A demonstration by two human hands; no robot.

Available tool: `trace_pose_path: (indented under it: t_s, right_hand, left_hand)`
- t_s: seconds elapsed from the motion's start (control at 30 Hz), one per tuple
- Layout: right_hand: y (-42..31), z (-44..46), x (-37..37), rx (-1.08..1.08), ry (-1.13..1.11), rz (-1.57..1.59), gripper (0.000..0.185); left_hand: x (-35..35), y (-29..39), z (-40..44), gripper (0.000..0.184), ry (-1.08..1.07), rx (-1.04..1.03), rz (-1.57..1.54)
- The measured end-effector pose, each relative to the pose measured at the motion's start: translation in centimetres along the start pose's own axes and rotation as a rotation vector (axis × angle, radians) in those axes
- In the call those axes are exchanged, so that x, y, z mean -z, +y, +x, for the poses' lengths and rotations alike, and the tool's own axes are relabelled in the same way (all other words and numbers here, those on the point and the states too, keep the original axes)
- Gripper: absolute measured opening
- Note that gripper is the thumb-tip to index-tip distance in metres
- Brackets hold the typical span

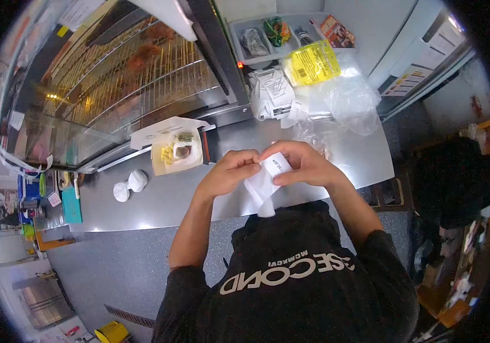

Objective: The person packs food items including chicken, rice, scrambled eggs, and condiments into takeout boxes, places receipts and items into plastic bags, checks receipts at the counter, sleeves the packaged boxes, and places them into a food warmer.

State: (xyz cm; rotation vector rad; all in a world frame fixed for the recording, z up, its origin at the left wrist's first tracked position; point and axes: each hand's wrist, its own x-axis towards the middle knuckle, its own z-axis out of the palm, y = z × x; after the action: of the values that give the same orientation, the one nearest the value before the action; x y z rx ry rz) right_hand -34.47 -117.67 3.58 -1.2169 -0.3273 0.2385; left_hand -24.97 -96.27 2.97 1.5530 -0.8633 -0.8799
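1 paper slip (pixel 264 183) between fingers (pixel 288 178)

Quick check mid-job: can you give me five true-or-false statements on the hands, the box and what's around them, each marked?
1. The left hand and right hand both hold the paper. True.
2. Two white items lie on the counter, left of the box. True.
3. The box is shut. False: it is open, with food showing inside.
4. A yellow packet lies to the right of the box. True.
5. The right hand touches the box. False: it is apart from it.
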Motion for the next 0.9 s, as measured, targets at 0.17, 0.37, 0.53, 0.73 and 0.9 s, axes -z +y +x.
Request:
trace_pose_path:
  t_s: [0.17, 0.37, 0.53, 0.73, 0.9]
  right_hand:
    - [-0.8, 0.7, -1.1, -0.088, -0.122, -0.064, 0.034]
    - [0.7, -0.3, -0.8, -0.164, 0.022, 0.08, 0.024]
    - [-0.3, -1.6, -2.3, -0.063, 0.241, -0.1, 0.019]
    - [0.0, -3.4, -3.4, -0.043, 0.382, -0.317, 0.011]
    - [1.8, -6.4, -3.3, 0.114, 0.371, -0.65, 0.011]
  left_hand:
    - [1.5, 2.3, -0.9, 0.023, -0.199, -0.019, 0.111]
    - [1.2, 2.9, -0.8, 0.015, -0.154, 0.017, 0.098]
    - [-0.5, 2.8, 0.2, 0.014, -0.108, 0.004, -0.149]
    - [-2.1, 0.5, 0.9, 0.011, 0.01, -0.028, -0.289]
    - [-1.2, -2.8, 0.4, 0.012, 0.124, 0.064, 0.036]
